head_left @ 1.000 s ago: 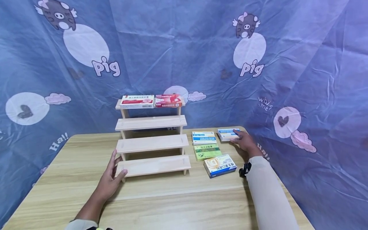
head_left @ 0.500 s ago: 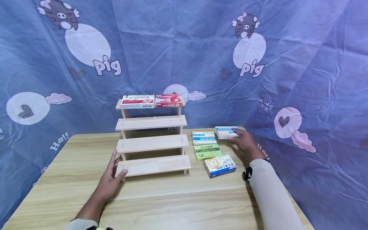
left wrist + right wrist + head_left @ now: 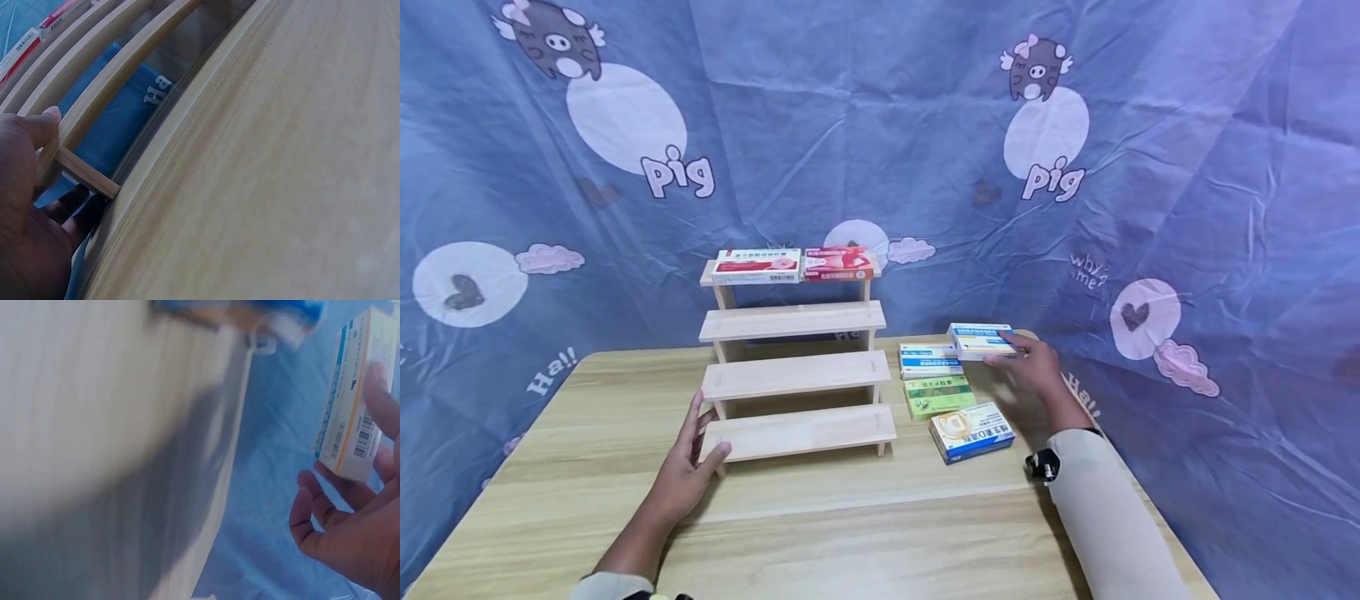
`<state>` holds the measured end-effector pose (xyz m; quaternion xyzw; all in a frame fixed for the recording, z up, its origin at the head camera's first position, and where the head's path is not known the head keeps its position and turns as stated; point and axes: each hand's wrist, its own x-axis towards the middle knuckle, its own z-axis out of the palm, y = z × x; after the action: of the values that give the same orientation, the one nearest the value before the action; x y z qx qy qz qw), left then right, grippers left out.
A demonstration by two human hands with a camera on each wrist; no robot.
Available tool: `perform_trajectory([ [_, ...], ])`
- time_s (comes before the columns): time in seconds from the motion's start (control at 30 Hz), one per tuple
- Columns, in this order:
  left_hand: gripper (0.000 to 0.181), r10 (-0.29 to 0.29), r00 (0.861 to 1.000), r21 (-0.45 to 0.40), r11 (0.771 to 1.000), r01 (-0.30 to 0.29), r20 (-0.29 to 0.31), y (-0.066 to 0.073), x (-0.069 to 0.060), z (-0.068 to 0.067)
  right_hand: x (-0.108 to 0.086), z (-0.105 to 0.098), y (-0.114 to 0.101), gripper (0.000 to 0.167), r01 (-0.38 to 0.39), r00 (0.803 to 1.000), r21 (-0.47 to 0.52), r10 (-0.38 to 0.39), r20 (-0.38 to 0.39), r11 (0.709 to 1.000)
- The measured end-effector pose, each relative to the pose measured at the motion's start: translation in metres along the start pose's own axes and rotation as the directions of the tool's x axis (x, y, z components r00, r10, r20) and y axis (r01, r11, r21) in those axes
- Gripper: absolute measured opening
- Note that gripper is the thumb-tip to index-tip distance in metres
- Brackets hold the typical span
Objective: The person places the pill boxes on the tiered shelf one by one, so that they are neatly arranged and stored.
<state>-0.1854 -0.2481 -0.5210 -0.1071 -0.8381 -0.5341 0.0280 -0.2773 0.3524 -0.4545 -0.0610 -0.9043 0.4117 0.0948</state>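
Head view looks forward and down from above; close wrist views share its rack (image 3: 797, 375) (left) and held box (image 3: 981, 342) (right).

The left forearm (image 3: 642, 537) slants forward; the left hand (image 3: 683, 477) grips, thumb apart from fingers, inside the left edge of the bench (image 3: 835, 533). I see the right arm (image 3: 1103, 512) stretched along the right edge; the right hand (image 3: 1036, 367), near the far right corner, pinches with its thumb.

The right wrist view's edge cuts off the right hand (image 3: 362, 540)
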Motion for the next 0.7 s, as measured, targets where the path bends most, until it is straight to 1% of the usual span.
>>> perform_trajectory([
  [0.13, 0.098, 0.005, 1.0, -0.005, 1.0, -0.005, -0.001, 0.001, 0.001, 0.0, -0.007, 0.004, -0.011, 0.082, -0.017, 1.0, 0.066, 0.018, -0.023, 0.998],
  [0.23, 0.098, -0.005, 1.0, 0.0, 1.0, 0.005, 0.004, 0.002, 0.001, 0.0, -0.011, 0.009, -0.02, 0.081, -0.011, 0.999, 0.125, 0.015, -0.029, 0.992],
  [0.33, 0.098, -0.014, 1.0, 0.003, 1.0, 0.014, 0.01, 0.002, 0.001, 0.0, -0.015, 0.015, -0.03, 0.079, 0.002, 1.0, 0.159, 0.002, -0.024, 0.987],
  [0.53, 0.099, -0.009, 1.0, -0.002, 1.0, 0.009, 0.011, 0.001, 0.002, 0.0, -0.023, 0.023, -0.052, 0.08, 0.001, 1.0, 0.175, 0.001, -0.01, 0.984],
  [0.7, 0.097, 0.004, 1.0, -0.006, 1.0, -0.004, 0.008, 0.002, 0.001, -0.001, -0.027, 0.028, -0.071, 0.077, 0.019, 1.0, 0.18, -0.018, -0.011, 0.983],
])
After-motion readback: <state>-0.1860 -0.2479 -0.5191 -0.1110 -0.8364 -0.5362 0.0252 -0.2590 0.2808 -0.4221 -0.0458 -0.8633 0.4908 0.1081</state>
